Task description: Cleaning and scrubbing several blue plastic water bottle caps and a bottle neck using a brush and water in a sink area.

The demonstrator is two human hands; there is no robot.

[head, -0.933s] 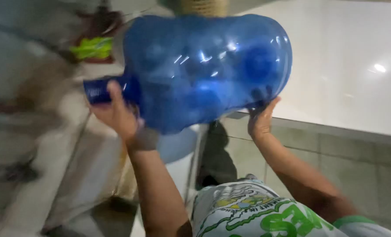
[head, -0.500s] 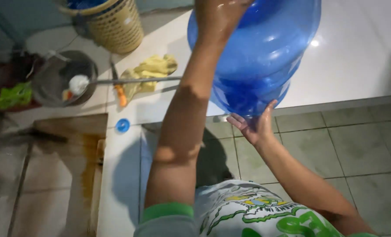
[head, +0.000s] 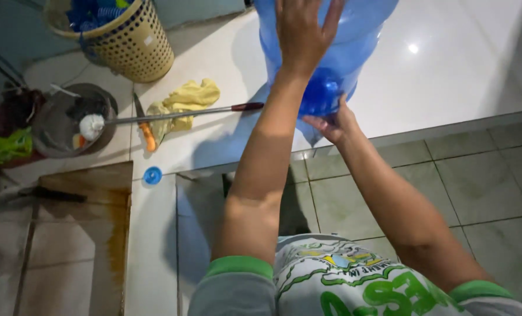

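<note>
Item: large blue translucent water-cooler jug [head: 331, 47], top centre of the frame, held in the air above the edge of the white tiled counter [head: 448, 88]. Orientation: inverted, neck and mouth pointing down toward the counter edge, base out of view above; long axis close to vertical, seemingly leaning a little to the upper right (the top is cropped, so the exact tilt cannot be told). Grip: left hand [head: 302, 32] spread flat with fingers apart against the jug's side wall, pressing rather than clasping; right hand [head: 331, 123] curled up from below around the neck, fingers closed on it. Condition of the work, as a judgement: the jug is lifted and upended, and looks empty or nearly so; it rests on nothing, so setting it down or seating it anywhere is not yet done. A small round blue cap [head: 152, 175] lies on the counter at centre left, well apart from the jug. Other contents: cream perforated basket [head: 132, 44] at upper left; yellow cloth [head: 185, 102] beside it; long metal-handled ladle [head: 173, 114] lying across the cloth into a grey metal pot [head: 56, 126]; orange-handled knife [head: 145, 126]; green-tiled floor [head: 477, 181] at lower right.
</note>
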